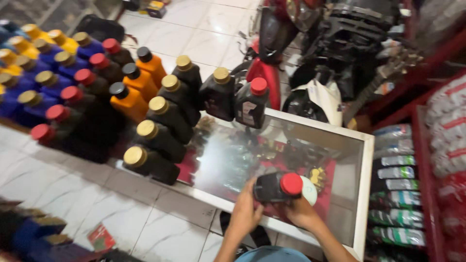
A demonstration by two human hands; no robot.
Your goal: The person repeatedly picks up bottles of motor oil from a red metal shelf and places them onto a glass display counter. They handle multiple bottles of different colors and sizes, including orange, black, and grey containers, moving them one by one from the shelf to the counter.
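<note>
Left hand (246, 212): fingers wrapped round the body end of a black bottle with red cap (277, 187), clamped on it. Right hand (300, 212): closed under the cap end of the same bottle, thumb side up. Bottle held on its side, low over the near edge of the glass counter top (349, 145), cap pointing right, just in front of a round white lid (309, 190) lying on the glass.

On the glass, far edge: black bottle, red cap, pale label (251, 102); beside it to the left a black bottle with gold cap (217, 94).

Left part of the counter, in slanting rows:
- black bottles with gold caps (160, 131), five in a line running toward the near edge;
- orange bottles with black caps (136, 82), three;
- dark bottles with red caps (73, 104), one row;
- blue bottles with gold caps (39, 87), further left;
- yellow bottles with gold caps (34, 41), at the far left corner.

Inside the case, seen through the glass: small goods on a red lining, blurred.

Right side: red shelving (420, 160) with rows of flat grey-green packets (397, 194) and white-and-red packs (449, 121).

Beyond the counter: red motorcycle parts (264, 73) on a white tiled floor (204, 34).
</note>
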